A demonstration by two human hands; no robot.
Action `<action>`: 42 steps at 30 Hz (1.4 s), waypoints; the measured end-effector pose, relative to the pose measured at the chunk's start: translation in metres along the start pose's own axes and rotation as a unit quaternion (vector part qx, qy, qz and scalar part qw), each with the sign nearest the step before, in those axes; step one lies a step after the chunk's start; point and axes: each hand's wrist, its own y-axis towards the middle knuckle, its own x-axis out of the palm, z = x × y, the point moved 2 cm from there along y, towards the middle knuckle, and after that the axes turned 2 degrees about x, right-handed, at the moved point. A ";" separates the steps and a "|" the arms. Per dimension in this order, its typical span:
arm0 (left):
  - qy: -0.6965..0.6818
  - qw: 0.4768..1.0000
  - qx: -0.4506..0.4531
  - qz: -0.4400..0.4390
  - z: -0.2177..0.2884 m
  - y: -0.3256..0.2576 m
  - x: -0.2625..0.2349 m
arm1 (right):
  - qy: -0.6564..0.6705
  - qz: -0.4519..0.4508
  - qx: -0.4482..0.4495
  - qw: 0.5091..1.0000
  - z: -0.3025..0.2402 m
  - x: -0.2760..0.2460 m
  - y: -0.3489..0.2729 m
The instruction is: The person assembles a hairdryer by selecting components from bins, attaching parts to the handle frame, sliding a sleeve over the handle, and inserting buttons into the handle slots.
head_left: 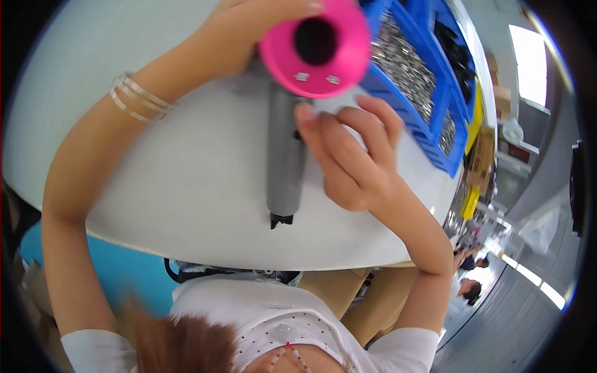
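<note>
A hair dryer (286, 155) with a grey handle and a bright pink round end lies on or just above the white table. Its pink face has a dark round opening and two small silvery pieces on its lower part. My left hand (254, 26) grips the dryer's head from the upper left; its fingers are mostly hidden behind the pink end or cut off at the picture's top. My right hand (360, 152) has its fingers curled, with the thumb tip at the top of the handle beneath the pink end. Anything between those fingertips is too small to make out.
Blue bins (423, 133) stand at the right, several compartments full of small silvery metal parts (407, 62) and one with black parts (453, 53). The white table's (186, 186) near edge curves in front of me. Cardboard boxes (481, 155) and other people (469, 289) are farther right.
</note>
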 end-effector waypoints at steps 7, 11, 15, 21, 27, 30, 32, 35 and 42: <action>0.010 0.990 -0.136 0.047 0.001 -0.024 -0.002 | 0.033 0.071 0.272 0.959 0.025 -0.027 -0.037; 0.078 0.987 -0.110 0.090 0.016 -0.027 0.017 | -0.199 -0.122 0.520 0.822 0.136 -0.104 -0.115; 0.155 0.979 -0.089 0.103 0.023 -0.029 0.023 | -0.134 -0.253 0.600 0.747 0.160 -0.102 -0.145; 0.152 0.984 -0.093 -0.021 0.022 -0.021 0.007 | -0.132 -0.189 0.624 0.747 0.149 -0.113 -0.148; 0.042 0.982 -0.177 -0.044 0.016 -0.028 -0.001 | 0.079 0.022 0.666 0.741 0.102 -0.110 -0.114; 0.035 0.984 -0.176 -0.012 0.023 -0.025 0.007 | 0.298 0.118 0.662 0.677 0.046 -0.096 -0.082; 0.064 0.975 -0.208 -0.041 0.023 -0.025 0.011 | 0.448 0.172 0.629 0.612 0.015 -0.080 -0.072; 0.078 0.974 -0.210 -0.029 0.025 -0.031 0.016 | 0.623 0.156 0.594 0.484 -0.006 -0.055 -0.061; 0.063 0.967 -0.247 0.002 0.042 -0.023 0.015 | 0.575 0.132 0.648 0.482 -0.022 -0.036 -0.051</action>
